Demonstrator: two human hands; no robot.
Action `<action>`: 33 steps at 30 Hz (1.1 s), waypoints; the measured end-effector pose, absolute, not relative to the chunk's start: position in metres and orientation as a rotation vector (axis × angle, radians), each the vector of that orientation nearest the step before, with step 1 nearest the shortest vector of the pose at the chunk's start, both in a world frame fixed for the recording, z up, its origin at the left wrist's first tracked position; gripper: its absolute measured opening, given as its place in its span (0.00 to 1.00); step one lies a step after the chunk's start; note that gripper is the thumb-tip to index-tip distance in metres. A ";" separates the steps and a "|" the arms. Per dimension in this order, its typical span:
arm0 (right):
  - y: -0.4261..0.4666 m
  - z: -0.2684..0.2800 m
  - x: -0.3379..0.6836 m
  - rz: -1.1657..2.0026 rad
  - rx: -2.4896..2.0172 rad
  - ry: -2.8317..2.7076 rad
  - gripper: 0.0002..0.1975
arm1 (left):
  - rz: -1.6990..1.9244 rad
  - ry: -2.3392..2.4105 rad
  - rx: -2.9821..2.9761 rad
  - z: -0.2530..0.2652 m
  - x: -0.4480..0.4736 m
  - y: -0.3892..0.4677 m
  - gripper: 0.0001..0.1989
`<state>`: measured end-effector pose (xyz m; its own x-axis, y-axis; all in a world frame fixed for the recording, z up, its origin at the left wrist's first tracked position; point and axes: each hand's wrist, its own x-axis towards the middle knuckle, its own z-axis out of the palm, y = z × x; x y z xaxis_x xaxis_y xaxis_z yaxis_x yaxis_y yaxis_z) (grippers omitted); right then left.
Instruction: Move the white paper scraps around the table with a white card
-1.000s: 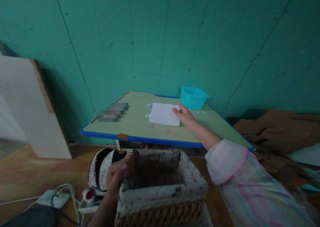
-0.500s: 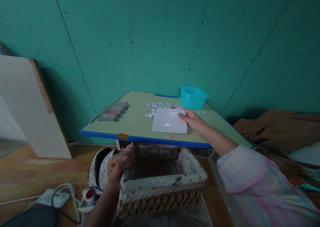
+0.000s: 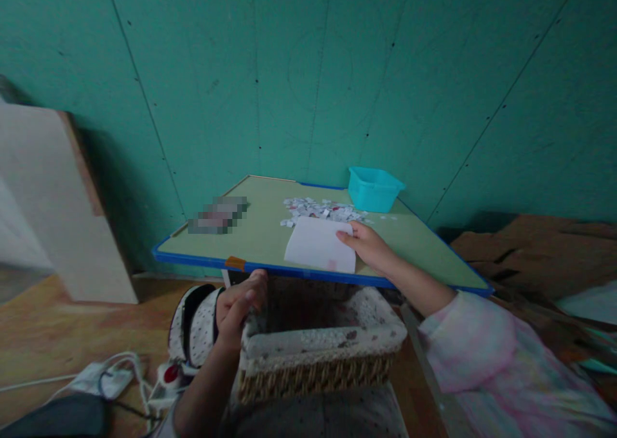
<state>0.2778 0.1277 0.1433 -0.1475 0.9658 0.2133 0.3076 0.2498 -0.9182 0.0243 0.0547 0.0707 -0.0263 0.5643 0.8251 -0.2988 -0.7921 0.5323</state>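
My right hand pinches the right edge of a white sheet, thumb on top. The sheet is tilted over the table's front edge, above the basket's far side. Behind it, many small white paper scraps lie in a loose pile. Below the table edge, my left hand is closed around the left rim of a wicker basket with a patterned cloth lining. The basket's interior is dark, and I cannot make out its contents.
On the pale green table with blue edging, a turquoise plastic bin stands at the back right. A blurred-out item lies at the left. Cardboard is piled at right; a power strip with cables lies at lower left.
The sheet has come toward me and slightly left, tipping down at the table's front edge and showing more of the scraps. My left hand and the basket have shifted slightly right and up.
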 end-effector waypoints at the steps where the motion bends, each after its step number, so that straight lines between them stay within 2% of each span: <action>1: 0.127 0.144 0.275 0.936 -1.198 -1.647 0.10 | 1.881 0.278 1.662 0.071 0.025 0.055 0.21; 9: 0.114 0.163 0.273 1.046 -1.062 -1.714 0.10 | 1.869 0.302 1.651 0.067 0.024 0.055 0.21; 15: 0.121 0.184 0.293 0.874 -1.064 -1.588 0.16 | 1.849 0.282 1.653 0.069 0.023 0.055 0.21; 21: 0.164 0.193 0.327 0.765 -1.034 -1.227 0.18 | 1.826 0.297 1.686 0.074 0.022 0.060 0.22; 28: 0.187 0.180 0.313 0.901 -0.996 -1.022 0.14 | 1.822 0.327 1.820 0.076 0.014 0.059 0.21; 33: 0.183 0.163 0.309 0.805 -1.101 -1.173 0.15 | 1.839 0.427 1.835 0.077 0.005 0.057 0.21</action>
